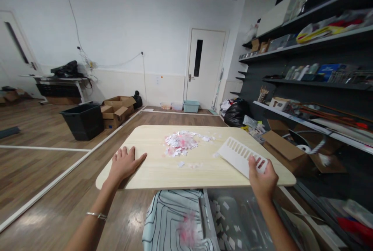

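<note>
My left hand [125,162] lies open on the left side of a pale wood table [151,173], its fingers spread and thumb pointing inward. A flat white plastic piece with a row of slots [237,154] is gripped at its right end by my right hand [263,177]. Its far left corner is close to the tabletop; I cannot tell whether it touches. Toward the table's back middle is a pile of torn paper scraps [180,143], white with pink stains. A loose scrap [181,164] and faint pinkish bits lie nearer to me.
Below the table's front edge are a light blue line-patterned cloth [171,220] with a pink stain and a clear bin [233,220] with paper scraps inside. Shelves [309,80] and an open cardboard box [282,146] stand right, a black bin [83,121] left.
</note>
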The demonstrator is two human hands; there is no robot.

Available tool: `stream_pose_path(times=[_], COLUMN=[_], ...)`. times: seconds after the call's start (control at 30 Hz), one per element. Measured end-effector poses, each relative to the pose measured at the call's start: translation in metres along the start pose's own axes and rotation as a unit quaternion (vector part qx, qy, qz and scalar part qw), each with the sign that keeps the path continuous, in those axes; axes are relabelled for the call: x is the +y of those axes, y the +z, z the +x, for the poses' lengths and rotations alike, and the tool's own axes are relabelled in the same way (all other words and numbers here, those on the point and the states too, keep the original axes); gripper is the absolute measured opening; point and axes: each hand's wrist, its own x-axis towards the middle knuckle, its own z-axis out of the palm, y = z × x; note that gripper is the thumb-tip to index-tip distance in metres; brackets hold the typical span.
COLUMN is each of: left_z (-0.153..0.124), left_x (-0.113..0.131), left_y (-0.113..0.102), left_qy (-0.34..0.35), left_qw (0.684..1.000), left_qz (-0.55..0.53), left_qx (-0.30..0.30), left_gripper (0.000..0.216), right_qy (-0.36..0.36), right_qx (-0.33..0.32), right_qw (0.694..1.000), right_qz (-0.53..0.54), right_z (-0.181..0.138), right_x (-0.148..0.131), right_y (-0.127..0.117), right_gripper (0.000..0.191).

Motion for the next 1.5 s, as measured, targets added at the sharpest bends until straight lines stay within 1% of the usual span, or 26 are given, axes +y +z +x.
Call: stream_pose_path(times=[0.1,0.2,0.33,0.43,0.53,0.63,0.7,0.83,0.97,1.17,1.27,1.5], left_z=[0.003,0.007,0.008,0.006,0.002,-0.001,-0.002,-0.003,-0.004,-0.005,-0.006,-0.007], left_x=[-0.003,-0.005,-0.007,-0.006,-0.003,0.000,0.001,0.002,0.003,0.005,0.006,0.007], left_y=[0.011,0.019,0.023,0.018,0.006,-0.005,-0.009,-0.015,-0.021,-0.026,-0.028,-0.032], left_qy=[0.000,-0.002,-0.004,-0.003,-0.003,0.004,0.013,0.009,0.010,-0.002,-0.004,0.004], left_qw=[1.000,1.000,1.000,1.000,1.000,1.000,1.000,1.000,1.000,0.999,0.999,0.999], left_qz=[-0.004,-0.009,-0.009,-0.002,0.004,0.004,0.006,0.015,0.014,0.003,0.002,0.010], left_qx=[0.009,0.009,0.010,0.007,-0.003,-0.004,-0.007,-0.014,-0.026,-0.032,-0.036,-0.039], left_gripper=[0.109,0.110,0.111,0.112,0.111,0.106,0.104,0.103,0.102,0.104,0.104,0.104], right_qy=[-0.008,-0.023,-0.036,-0.041,-0.043,-0.031,-0.019,0.007,0.002,-0.016,-0.026,-0.051], right_qx=[-0.007,-0.032,-0.090,-0.123,-0.152,-0.176,-0.172,-0.137,-0.104,-0.030,-0.030,-0.072], right_qw=[1.000,0.998,0.993,0.988,0.983,0.979,0.981,0.987,0.992,0.998,0.998,0.996], right_qz=[0.010,0.042,0.073,0.087,0.095,0.095,0.092,0.087,0.066,0.061,0.042,0.018], right_z=[0.000,0.001,0.000,-0.002,-0.003,-0.002,-0.001,0.000,-0.002,-0.001,0.000,-0.003], right_x=[0.004,0.010,0.017,0.016,0.008,0.000,-0.003,-0.006,-0.011,-0.013,-0.011,-0.014], right_y=[0.001,0.004,0.007,0.007,0.006,0.005,0.005,0.003,0.000,-0.002,-0.002,-0.003], right_gripper=[0.071,0.079,0.079,0.075,0.072,0.070,0.067,0.064,0.062,0.061,0.060,0.065])
